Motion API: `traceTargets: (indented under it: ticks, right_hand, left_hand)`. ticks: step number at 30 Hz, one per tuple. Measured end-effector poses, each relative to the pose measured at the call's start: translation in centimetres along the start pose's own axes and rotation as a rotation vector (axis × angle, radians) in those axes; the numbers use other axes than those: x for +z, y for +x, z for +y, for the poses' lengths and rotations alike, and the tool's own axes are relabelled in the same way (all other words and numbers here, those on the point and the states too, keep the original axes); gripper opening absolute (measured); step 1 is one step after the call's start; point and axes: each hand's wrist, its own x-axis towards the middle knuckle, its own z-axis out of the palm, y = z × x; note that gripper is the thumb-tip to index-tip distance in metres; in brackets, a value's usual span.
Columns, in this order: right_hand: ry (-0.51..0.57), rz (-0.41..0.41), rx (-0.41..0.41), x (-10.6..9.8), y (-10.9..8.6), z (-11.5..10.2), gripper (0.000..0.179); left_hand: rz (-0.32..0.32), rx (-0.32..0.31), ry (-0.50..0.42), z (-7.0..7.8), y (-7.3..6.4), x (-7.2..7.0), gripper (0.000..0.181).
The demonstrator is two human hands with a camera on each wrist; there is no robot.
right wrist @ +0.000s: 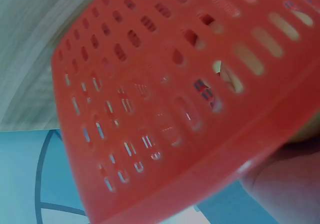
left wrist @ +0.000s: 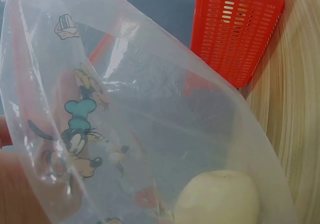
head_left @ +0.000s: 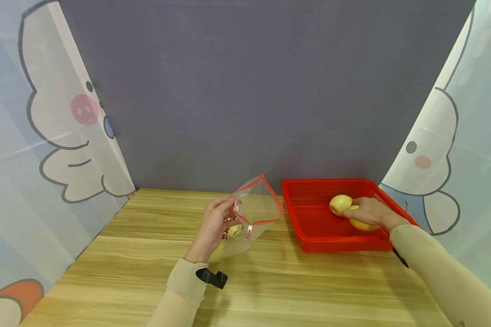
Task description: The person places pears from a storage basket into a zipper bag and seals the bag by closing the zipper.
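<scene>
A clear zip bag [head_left: 259,204] with a red zip edge and a slider stands with its mouth spread. My left hand [head_left: 212,222] grips the bag's left edge between thumb and fingers. Cartoon figures are printed on its film, and a pale yellow apple [left wrist: 217,199] lies low in it. Over to the right, my right hand [head_left: 370,211] reaches into a red plastic basket [head_left: 331,245]. Its fingers curl over a yellow apple [head_left: 363,225], partly hidden by the hand. Another yellow apple [head_left: 341,205] sits just left of those fingertips.
Slotted basket walls [right wrist: 135,99] fill most of the right wrist view and stand between that camera and the fruit. The wooden table [head_left: 147,272] ends at a grey backdrop [head_left: 237,91]. Curtains with cartoon prints [head_left: 65,113] hang at both sides.
</scene>
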Motion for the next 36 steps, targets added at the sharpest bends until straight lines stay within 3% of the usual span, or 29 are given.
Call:
traceTargets:
  ticks: [13,24,36]
  right_hand:
    - [0.015,0.064,0.008,-1.4,-0.1,-1.0,0.065]
    - [0.043,0.131,-0.030,-1.9,-0.3,-2.4,0.046]
    - [0.010,0.180,-0.047,-2.4,-0.8,-4.7,0.043]
  left_hand:
    - [0.008,0.002,0.004,0.1,0.0,0.1,0.029]
    - [0.017,0.000,0.003,0.1,0.1,0.1,0.028]
    - [0.014,0.000,0.013,0.1,-0.1,0.1,0.030]
